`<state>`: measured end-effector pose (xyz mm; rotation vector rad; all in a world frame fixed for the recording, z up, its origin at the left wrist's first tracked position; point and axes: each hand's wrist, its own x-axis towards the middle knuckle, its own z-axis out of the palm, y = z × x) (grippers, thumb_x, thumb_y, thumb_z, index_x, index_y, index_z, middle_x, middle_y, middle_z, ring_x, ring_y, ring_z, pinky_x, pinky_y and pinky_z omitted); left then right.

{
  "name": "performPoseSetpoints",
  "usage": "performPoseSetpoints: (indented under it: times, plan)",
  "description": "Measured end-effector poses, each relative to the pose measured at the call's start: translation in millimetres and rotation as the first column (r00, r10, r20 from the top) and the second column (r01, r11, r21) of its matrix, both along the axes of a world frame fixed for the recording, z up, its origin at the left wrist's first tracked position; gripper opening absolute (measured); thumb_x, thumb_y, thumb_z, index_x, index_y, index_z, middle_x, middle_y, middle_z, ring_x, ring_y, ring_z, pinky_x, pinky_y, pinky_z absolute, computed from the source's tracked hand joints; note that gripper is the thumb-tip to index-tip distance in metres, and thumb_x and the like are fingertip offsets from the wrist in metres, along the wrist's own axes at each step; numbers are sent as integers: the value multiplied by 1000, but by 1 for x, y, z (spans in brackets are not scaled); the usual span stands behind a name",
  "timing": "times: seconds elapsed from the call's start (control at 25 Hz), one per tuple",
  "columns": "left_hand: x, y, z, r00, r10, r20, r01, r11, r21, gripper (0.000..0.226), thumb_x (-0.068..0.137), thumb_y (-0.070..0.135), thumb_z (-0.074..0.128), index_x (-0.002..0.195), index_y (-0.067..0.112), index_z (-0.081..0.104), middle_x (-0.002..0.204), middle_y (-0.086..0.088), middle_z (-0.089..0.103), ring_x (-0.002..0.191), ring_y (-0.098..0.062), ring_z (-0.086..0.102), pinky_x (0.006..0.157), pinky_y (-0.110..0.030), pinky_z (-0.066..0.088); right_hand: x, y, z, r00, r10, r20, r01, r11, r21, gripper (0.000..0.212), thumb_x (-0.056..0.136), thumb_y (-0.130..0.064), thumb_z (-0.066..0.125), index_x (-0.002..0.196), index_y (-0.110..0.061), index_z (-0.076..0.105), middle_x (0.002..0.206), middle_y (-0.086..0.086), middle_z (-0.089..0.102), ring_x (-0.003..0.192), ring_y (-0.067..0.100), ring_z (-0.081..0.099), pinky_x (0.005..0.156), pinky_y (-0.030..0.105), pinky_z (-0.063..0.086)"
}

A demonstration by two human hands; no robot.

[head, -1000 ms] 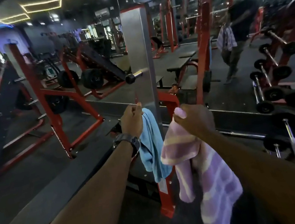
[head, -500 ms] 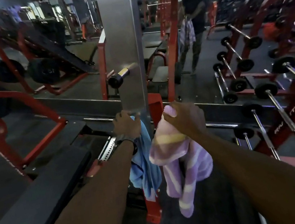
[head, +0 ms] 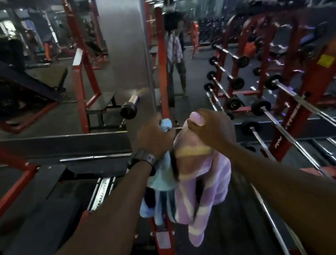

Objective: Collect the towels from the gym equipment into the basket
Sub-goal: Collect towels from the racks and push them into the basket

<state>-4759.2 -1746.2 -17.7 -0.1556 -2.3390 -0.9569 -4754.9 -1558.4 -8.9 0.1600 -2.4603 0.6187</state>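
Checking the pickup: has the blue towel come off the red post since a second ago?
Cannot tell. The blue towel hangs from the left hand beside the red post, as earlier.

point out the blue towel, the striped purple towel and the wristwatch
blue towel (head: 162, 180), head view, fold hanging below the left wrist
striped purple towel (head: 204, 178), head view, middle of the draped cloth
wristwatch (head: 143, 160), head view, dark strap on the left wrist

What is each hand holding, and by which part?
The left hand grips the blue towel by its bunched top end; the right hand grips the purple striped towel by its top. Both towels hang down.
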Motion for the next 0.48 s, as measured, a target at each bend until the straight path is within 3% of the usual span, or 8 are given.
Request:
performPoseSetpoints:
  times: [0.08, 0.2, 0.36, 0.48]
  plan:
    - [3, 30, 43, 992, -109, -69, 114, 991, 68, 35, 59, 37, 62, 62, 21, 31, 52, 8, 36, 47, -6, 32, 50, -29, 24, 15, 31, 29, 993, -113, -44, 109, 991, -73, 38, 81, -59, 60, 81, -20, 62, 82, 3, 73, 79, 31, 68, 64, 32, 41]
    - [19, 81, 101, 953, -283, -107, 297, 943, 149, 35, 55, 39, 63, 64, 15, 38, 54, 7, 36, 49, -8, 30, 50, -30, 27, 59, 94, 84, 961, -238, -143, 210, 961, -182, 37, 76, -58, 61, 72, -22, 60, 79, 8, 73, 77, 32, 69, 64, 33, 42]
    - [78, 170, 179, 834, -518, -191, 550, 804, 225, 31, 50, 37, 67, 63, 19, 45, 54, 10, 43, 50, -4, 39, 52, -29, 33, 157, 176, 154, 873, -397, -284, 330, 908, -257, 33, 74, -58, 64, 69, -26, 61, 79, 9, 73, 75, 24, 66, 68, 38, 47]
    - [134, 240, 223, 715, -641, -277, 698, 666, 263, 32, 48, 34, 69, 62, 17, 45, 57, 9, 46, 54, -13, 41, 54, -32, 38, 243, 226, 194, 778, -502, -377, 442, 865, -238, 35, 76, -56, 63, 69, -22, 59, 76, 4, 71, 77, 29, 67, 72, 42, 51]
